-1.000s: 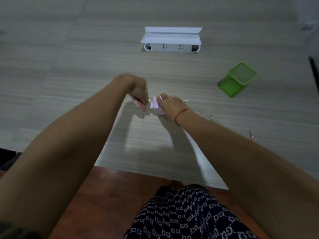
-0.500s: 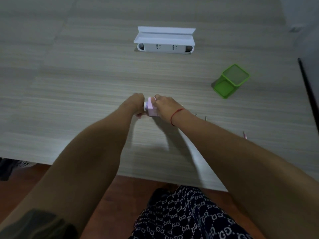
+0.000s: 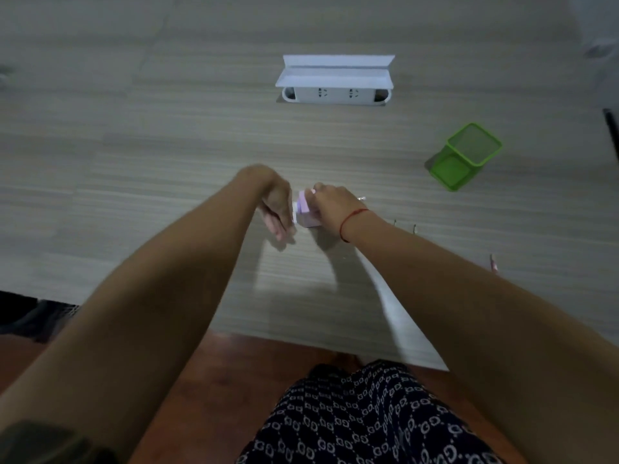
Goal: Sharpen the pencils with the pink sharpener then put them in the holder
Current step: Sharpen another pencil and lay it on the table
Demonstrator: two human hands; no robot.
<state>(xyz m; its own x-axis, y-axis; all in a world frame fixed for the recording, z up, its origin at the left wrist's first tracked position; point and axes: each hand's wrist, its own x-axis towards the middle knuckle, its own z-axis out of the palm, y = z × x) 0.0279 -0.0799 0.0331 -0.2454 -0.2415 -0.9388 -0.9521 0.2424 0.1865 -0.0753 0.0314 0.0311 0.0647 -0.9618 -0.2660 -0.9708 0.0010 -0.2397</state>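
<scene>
The pink sharpener (image 3: pixel 307 212) stands on the table (image 3: pixel 167 182) in the middle of the view. My right hand (image 3: pixel 333 204) is clamped over its top and right side. My left hand (image 3: pixel 278 209) is at its left end, fingers closed around the small white crank, and is blurred by motion. A pencil's metal end (image 3: pixel 361 198) sticks out just past my right hand; the rest is hidden. The ends of three more pencils (image 3: pixel 414 228) peek out along my right forearm. The green mesh holder (image 3: pixel 467 155) stands at the right, apart from both hands.
A white socket box (image 3: pixel 335 83) with its lid raised sits at the back centre. The table's near edge runs just above my lap, over a red-brown floor. A dark object (image 3: pixel 611 128) shows at the right edge.
My left hand has swung around the sharpener's left end, from raised to lowered, with its fingers now pointing down. My right hand has stayed on the sharpener. The camera view shifted slightly.
</scene>
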